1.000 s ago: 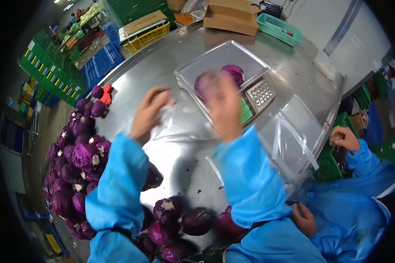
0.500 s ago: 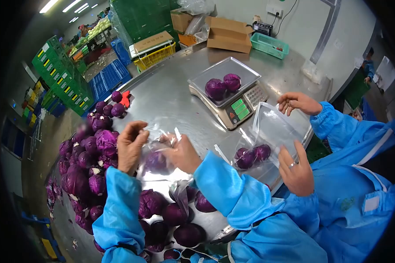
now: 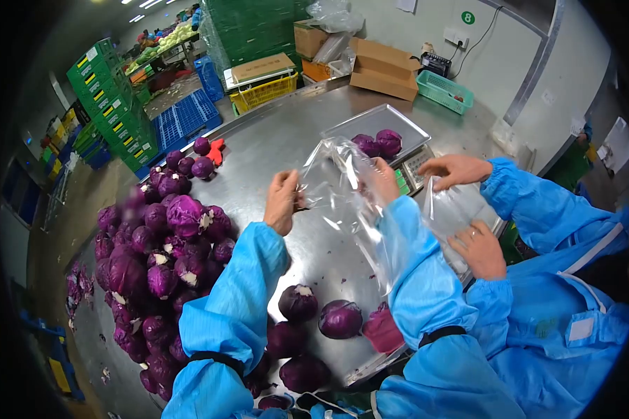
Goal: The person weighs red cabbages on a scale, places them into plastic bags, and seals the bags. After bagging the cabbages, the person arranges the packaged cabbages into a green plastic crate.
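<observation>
A clear plastic bag point(image 3: 335, 183) is stretched between my two hands above the metal table, its lower part hanging over my right sleeve. My left hand point(image 3: 283, 201) pinches one side of it. Behind the film, my right hand point(image 3: 381, 183) has its fingers closed on the other side. I see no cabbage inside the bag. Just beyond are two red cabbages point(image 3: 388, 142) on the tray of a weighing scale point(image 3: 418, 133). Below my hands lie several loose red cabbages point(image 3: 340, 319). To the left of my left arm rises a large heap of red cabbages point(image 3: 157, 241).
At right, a co-worker's hands point(image 3: 481, 250) handle another clear bag point(image 3: 458, 209). On the table's point(image 3: 258, 143) far side are a cardboard box point(image 3: 386, 68) and a green basket point(image 3: 445, 92). Green crates point(image 3: 112, 105) stand stacked on the left. A red object point(image 3: 216, 151) lies by the heap.
My hands have moved up and to the right, spreading the bag wider. The co-worker's hands have shifted, and the two bagged cabbages near them no longer show. The view has moved slightly.
</observation>
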The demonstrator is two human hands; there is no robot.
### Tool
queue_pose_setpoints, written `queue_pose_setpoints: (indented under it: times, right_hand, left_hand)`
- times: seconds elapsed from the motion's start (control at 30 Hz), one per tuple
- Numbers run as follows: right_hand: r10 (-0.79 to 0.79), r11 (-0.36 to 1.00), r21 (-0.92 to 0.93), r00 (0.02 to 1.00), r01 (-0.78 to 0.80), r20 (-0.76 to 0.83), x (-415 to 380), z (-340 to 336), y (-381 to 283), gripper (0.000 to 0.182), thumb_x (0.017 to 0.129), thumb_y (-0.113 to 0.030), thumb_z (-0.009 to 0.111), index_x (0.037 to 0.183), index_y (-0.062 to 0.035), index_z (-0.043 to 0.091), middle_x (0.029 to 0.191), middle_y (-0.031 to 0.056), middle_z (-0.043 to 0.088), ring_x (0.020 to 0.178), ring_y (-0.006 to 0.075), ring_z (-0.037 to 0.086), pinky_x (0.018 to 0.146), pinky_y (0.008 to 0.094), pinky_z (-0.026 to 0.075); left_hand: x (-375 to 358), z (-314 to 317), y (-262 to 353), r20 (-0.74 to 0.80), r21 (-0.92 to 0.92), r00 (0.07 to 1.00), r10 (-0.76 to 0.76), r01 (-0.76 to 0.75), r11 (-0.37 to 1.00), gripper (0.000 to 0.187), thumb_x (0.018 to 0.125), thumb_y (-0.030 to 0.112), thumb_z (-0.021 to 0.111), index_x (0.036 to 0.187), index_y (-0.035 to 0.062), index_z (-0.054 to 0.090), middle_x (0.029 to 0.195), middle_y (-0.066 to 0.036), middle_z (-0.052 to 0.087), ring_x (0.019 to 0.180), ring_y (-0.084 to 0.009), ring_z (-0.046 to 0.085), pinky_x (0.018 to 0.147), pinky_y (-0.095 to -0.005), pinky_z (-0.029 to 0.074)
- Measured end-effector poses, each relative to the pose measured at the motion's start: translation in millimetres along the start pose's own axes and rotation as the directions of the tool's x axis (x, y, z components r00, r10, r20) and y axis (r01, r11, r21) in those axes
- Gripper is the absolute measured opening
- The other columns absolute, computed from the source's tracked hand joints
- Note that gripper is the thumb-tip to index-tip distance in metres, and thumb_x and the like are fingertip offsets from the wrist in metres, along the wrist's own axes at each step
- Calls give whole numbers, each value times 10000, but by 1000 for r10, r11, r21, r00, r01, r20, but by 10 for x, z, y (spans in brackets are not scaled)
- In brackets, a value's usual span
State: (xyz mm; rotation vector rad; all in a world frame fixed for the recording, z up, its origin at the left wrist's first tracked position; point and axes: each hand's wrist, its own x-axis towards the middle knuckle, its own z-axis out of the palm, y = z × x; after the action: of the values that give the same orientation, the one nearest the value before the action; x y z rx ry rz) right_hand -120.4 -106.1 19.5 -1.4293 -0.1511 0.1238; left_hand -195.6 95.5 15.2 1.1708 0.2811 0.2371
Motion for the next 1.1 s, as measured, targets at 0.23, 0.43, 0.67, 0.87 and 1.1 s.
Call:
queue_pose_setpoints:
  times: [0.23, 0.43, 0.67, 0.87, 1.1]
  right_hand:
    - [-448, 806, -120, 465, 580, -763, 280, -949, -607, 260, 760, -112, 611, 974, 14, 534, 643, 63, 567, 477, 123, 529, 422, 246, 398]
    - [136, 903, -408, 991, -132, -20, 1199, -1346, -231, 414, 682, -88, 668, 1057, 27, 536, 666, 32, 571, 494, 63, 507, 427, 183, 357]
    - [395, 785, -600, 869, -151, 298, 205, -2374, -1427, 448, 704, -69, 651, 1110, 35, 492, 638, 13, 510, 494, 54, 459, 447, 181, 335]
    - [-59, -307, -938, 981, 161, 187, -1523, -1711, -880, 161, 798, -21, 527, 931, 46, 588, 981, 195, 592, 865, 232, 587, 819, 357, 489]
    - [-329, 259, -929, 928, 265, 174, -765, -1448, -1159, 206, 821, -88, 539, 985, 35, 559, 994, 177, 594, 870, 233, 595, 809, 364, 496]
  left_hand:
    - [1076, 663, -705, 123, 423, 967, -223, 153, 893, 314, 817, 253, 666, 1021, 21, 611, 717, -14, 551, 592, -107, 504, 550, -286, 461]
    - [1830, 1138, -1042, 5, 738, 900, 436, -297, 606, 314, 815, 182, 605, 1100, 53, 597, 986, -185, 652, 846, -338, 628, 745, -385, 461]
    - [2157, 1117, -1344, -77, 373, 995, 59, -26, 928, 286, 910, 218, 500, 1009, -22, 619, 880, -93, 650, 739, -173, 584, 667, -304, 446]
    - [1688, 1071, -1176, -5, -369, 999, -37, 33, 929, 217, 888, 183, 560, 997, 3, 614, 895, -47, 627, 800, -125, 572, 734, -256, 466]
    - [920, 563, -452, 55, -352, 958, 283, -247, 903, 168, 886, 122, 538, 936, -11, 629, 1043, -97, 608, 881, -133, 574, 793, -258, 459]
